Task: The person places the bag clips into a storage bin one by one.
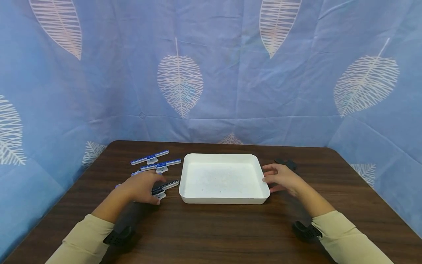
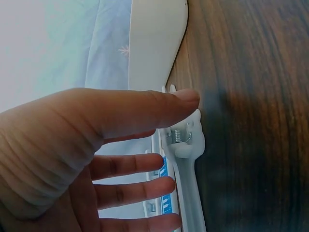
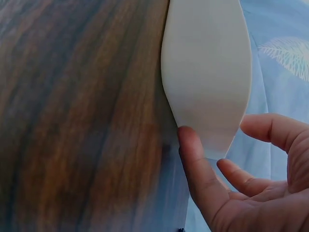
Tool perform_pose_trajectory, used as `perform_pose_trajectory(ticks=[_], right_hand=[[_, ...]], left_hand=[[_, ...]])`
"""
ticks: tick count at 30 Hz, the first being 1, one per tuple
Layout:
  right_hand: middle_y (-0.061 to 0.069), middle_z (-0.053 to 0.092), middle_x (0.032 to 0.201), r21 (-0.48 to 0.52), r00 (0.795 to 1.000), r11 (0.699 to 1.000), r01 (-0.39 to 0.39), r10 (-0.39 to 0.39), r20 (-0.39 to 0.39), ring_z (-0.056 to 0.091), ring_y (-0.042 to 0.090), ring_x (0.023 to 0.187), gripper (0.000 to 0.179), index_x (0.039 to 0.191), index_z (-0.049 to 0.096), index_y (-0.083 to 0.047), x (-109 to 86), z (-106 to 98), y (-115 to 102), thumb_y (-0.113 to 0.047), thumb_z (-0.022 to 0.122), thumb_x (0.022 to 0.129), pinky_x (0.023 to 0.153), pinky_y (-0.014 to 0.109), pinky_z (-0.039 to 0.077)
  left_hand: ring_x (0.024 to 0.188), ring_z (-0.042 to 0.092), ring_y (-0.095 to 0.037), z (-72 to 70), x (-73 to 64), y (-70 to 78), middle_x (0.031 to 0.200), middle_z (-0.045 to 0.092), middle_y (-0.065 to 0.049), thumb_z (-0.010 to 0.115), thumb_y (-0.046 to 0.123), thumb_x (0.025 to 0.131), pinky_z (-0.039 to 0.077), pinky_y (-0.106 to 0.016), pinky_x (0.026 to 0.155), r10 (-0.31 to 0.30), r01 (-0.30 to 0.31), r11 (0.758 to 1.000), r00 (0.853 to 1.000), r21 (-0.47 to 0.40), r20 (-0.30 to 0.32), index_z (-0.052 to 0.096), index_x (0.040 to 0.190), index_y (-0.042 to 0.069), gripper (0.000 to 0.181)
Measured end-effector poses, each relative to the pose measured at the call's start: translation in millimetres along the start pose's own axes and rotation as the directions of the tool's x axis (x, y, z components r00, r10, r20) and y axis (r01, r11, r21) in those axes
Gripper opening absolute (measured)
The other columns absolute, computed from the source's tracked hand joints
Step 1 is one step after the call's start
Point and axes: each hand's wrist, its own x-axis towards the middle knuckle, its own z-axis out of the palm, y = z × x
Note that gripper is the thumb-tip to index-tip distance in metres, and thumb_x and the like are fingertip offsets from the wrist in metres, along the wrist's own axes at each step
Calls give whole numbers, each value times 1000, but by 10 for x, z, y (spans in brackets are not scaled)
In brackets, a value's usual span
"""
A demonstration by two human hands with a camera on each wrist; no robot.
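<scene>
My left hand [image 1: 141,187] reaches over a black-and-white long spring clip [image 1: 169,184] on the table. In the left wrist view, the thumb stretches across the clip's white grip [image 2: 190,183], while the other fingers extend loosely on its far side; whether they touch it I cannot tell. A white rectangular tray [image 1: 224,201] lies just to the right. Beside the tray's right wall is my right hand [image 1: 281,178], its fingers spread. In the right wrist view, fingertips meet or nearly meet the tray's wall [image 3: 207,72].
Several blue-and-white long clips, among them one at the back [image 1: 150,157], lie left of the tray, partly hidden by my left hand. A small dark object [image 1: 291,164] sits behind my right hand. A blue leaf-patterned cloth [image 1: 214,91] hangs behind the brown wooden table [image 1: 211,234].
</scene>
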Motion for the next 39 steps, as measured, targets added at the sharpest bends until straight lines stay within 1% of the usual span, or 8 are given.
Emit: perform_pose_trajectory(ticks=[5,11,20,25,28,32,39], right_hand=[[36,41,138,49,1000,999,4,-5,30,63,30,103,71,147,23,11,3,-2,11,-8,62,91,77,45,57],[34,43,135,95,999,995,-13,8,49,64,28,99,72,148,22,10,14,8,15,-3,62,89,76,46,57],[33,47,133,104,999,994,-23,18,45,66,27,94,72,148,22,10,5,22,18,0,62,89,70,42,58],[32,48,132,111,998,993,-26,19,58,66,27,93,72,149,21,9,-11,20,4,1,62,90,70,42,58],[32,48,132,115,998,993,-29,23,55,66,27,94,72,149,21,9,-18,29,-5,1,62,90,70,42,58],[33,47,133,115,998,993,-30,25,49,66,27,94,72,149,21,9,-27,38,-15,2,62,90,71,42,58],[34,45,134,116,999,993,-28,23,44,66,27,94,71,149,21,9,-31,41,-8,3,61,90,71,43,58]], left_hand=[[98,60,-25,1,-13,25,112,64,-6,87,30,69,51,-49,84,8,-8,1000,1000,3,15,66,119,10,58],[100,59,-26,11,-3,36,113,64,-8,86,30,70,51,-50,84,23,-24,1000,999,15,22,65,120,9,59],[103,60,-27,30,37,40,113,65,-7,85,33,72,50,-50,86,27,-27,999,999,23,23,65,120,7,59],[105,60,-28,30,58,57,114,65,-8,84,34,73,50,-50,87,24,-25,999,999,34,36,65,121,6,59],[104,60,-27,32,73,67,114,65,-8,83,32,74,50,-50,86,10,-12,999,999,41,50,65,121,7,56],[101,59,-26,23,91,79,111,65,-7,83,25,74,50,-49,87,-8,6,999,998,35,68,66,119,7,51],[96,58,-22,-12,81,92,108,65,-5,83,17,74,51,-47,84,-9,7,1000,995,17,98,66,117,8,48]])
